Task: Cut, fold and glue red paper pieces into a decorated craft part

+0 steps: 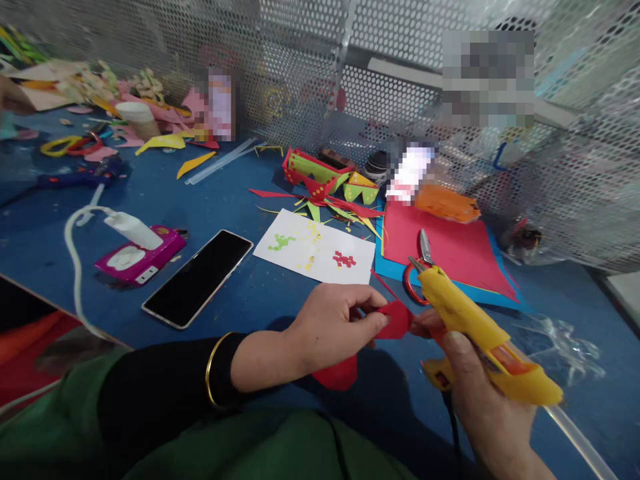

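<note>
My left hand [330, 323] pinches a piece of red paper [395, 319] between thumb and fingers. More red paper [340, 375] shows below that wrist; whether the two are one piece I cannot tell. A yellow hot glue gun [470, 320] is gripped in my right hand [480, 393], its nozzle pointing up and left, a clear glue stick [580, 440] sticking out of its back. One right fingertip reaches the right edge of the red paper. Ahead lies a white card [325, 233] with small green, yellow and red paper bits. Red-handled scissors [414, 283] rest behind the nozzle.
A black phone [200, 277] and a magenta power strip [145, 257] lie on the left. Folded red and green paper pieces [320, 177] stand behind the card. Red sheets [440, 243] lie at right under an orange packet [447, 203]. Perforated metal [300, 60] walls the back. Another person's hand [15, 97] shows far left.
</note>
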`<action>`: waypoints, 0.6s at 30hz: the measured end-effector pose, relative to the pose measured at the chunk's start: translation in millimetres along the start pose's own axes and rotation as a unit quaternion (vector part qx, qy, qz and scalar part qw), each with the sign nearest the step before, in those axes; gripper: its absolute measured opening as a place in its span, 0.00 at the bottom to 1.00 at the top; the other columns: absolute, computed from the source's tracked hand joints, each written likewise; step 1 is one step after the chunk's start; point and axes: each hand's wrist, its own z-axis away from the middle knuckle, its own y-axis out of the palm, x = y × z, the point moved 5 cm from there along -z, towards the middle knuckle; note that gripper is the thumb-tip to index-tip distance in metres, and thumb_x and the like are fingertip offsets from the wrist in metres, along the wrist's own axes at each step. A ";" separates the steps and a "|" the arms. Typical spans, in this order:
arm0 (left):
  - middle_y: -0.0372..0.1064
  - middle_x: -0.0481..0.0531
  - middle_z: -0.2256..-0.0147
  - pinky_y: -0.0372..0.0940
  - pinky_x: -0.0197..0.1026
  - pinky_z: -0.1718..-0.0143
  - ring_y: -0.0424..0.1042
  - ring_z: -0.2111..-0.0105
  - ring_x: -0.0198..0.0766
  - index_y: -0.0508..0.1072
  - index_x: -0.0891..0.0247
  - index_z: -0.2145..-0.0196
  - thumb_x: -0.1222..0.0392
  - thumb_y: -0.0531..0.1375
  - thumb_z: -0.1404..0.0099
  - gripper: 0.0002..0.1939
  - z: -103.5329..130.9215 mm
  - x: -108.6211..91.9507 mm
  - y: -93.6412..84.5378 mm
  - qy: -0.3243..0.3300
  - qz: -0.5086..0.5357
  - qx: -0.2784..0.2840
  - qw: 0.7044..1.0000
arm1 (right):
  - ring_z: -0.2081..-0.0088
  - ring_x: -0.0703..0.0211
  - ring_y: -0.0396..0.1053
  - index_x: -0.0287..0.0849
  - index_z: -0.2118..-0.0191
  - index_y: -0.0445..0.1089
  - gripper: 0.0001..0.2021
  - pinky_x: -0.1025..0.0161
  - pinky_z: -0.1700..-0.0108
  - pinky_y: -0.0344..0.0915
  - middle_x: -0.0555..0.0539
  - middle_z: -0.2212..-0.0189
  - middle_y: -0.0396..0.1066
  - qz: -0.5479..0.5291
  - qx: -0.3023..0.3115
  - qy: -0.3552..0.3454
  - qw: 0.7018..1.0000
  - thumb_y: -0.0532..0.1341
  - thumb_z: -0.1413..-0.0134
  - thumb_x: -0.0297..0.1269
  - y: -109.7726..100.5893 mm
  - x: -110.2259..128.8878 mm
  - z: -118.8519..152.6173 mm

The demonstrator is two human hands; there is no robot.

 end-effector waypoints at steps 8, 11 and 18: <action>0.73 0.46 0.73 0.68 0.34 0.71 0.75 0.76 0.34 0.77 0.63 0.69 0.61 0.62 0.39 0.04 -0.7 1.2 1.0 0.005 0.000 -0.010 1.000 | 0.64 0.51 0.77 0.46 0.66 0.78 0.19 0.58 0.62 0.74 0.46 0.65 0.80 0.035 -0.042 0.090 0.994 0.71 0.57 0.55 5.2 -2.5 -5.3; 0.74 0.46 0.72 0.69 0.34 0.70 0.75 0.75 0.34 0.77 0.63 0.68 0.61 0.61 0.39 0.05 -1.3 1.7 0.7 0.014 -0.003 -0.018 1.000 | 0.66 0.51 0.77 0.44 0.67 0.78 0.20 0.57 0.62 0.75 0.46 0.67 0.80 0.036 -0.053 0.113 0.991 0.72 0.61 0.55 5.6 -3.1 -9.3; 0.74 0.47 0.71 0.70 0.36 0.70 0.77 0.75 0.36 0.77 0.63 0.67 0.59 0.62 0.39 0.06 -1.0 2.8 0.7 -0.007 0.001 -0.022 1.000 | 0.69 0.52 0.76 0.42 0.67 0.78 0.21 0.60 0.67 0.73 0.44 0.69 0.80 0.023 -0.054 0.136 0.989 0.73 0.66 0.53 8.3 3.9 -12.4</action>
